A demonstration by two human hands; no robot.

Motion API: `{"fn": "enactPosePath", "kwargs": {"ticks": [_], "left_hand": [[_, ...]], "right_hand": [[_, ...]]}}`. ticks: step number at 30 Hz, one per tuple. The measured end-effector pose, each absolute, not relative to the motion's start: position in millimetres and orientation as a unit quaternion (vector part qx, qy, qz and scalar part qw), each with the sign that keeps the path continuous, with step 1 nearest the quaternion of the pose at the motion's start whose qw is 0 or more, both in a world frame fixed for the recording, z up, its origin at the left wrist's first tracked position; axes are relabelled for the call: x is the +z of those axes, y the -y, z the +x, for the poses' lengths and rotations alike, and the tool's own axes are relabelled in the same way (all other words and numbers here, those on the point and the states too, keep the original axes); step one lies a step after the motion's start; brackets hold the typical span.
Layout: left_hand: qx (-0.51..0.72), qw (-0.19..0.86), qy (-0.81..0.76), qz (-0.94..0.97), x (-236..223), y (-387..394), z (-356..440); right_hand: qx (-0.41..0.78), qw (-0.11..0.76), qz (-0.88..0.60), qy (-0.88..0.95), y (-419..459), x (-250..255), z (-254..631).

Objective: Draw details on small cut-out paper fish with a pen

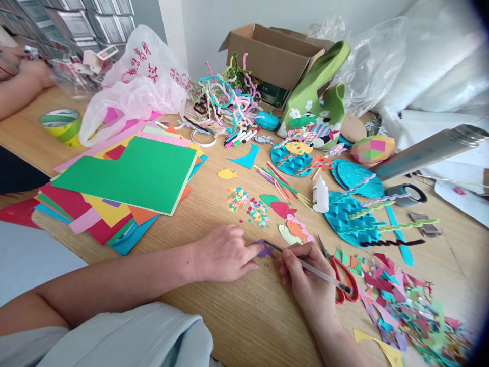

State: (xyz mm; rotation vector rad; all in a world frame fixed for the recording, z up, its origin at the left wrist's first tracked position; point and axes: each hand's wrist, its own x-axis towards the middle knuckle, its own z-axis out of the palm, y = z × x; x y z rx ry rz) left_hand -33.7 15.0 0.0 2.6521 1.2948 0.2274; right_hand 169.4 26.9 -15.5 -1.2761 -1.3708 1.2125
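A small purple paper fish [266, 250] lies flat on the wooden table in front of me. My left hand [221, 253] presses its edge down, index finger stretched onto it and thumb just below. In my right hand [310, 278] is a clear-barrelled pen [319, 271], its tip touching the purple fish. Beyond my hands lie a red paper fish [282, 209], an orange one [297, 230] and a pale green one [289, 235]. Red-handled scissors [349, 285] rest beside my right hand. Two piles of paper dots [257, 211] sit farther up.
Coloured paper sheets [133, 173] are stacked at left. A white glue bottle [320, 195] stands near woven blue paper discs [349, 219]. Paper scraps [412, 306] spread at right, below a metal flask [431, 150]. Another person's arm [23, 84] is at far left.
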Motion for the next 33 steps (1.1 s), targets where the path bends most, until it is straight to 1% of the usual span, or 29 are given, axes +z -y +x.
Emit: {"fn": "enactPosePath", "kwargs": {"ticks": [33], "left_hand": [[0.084, 0.080, -0.436, 0.892, -0.1, -14.7, -34.6]], "right_hand": [[0.491, 0.431, -0.524, 0.546, -25.6, -13.9, 169.1]]}}
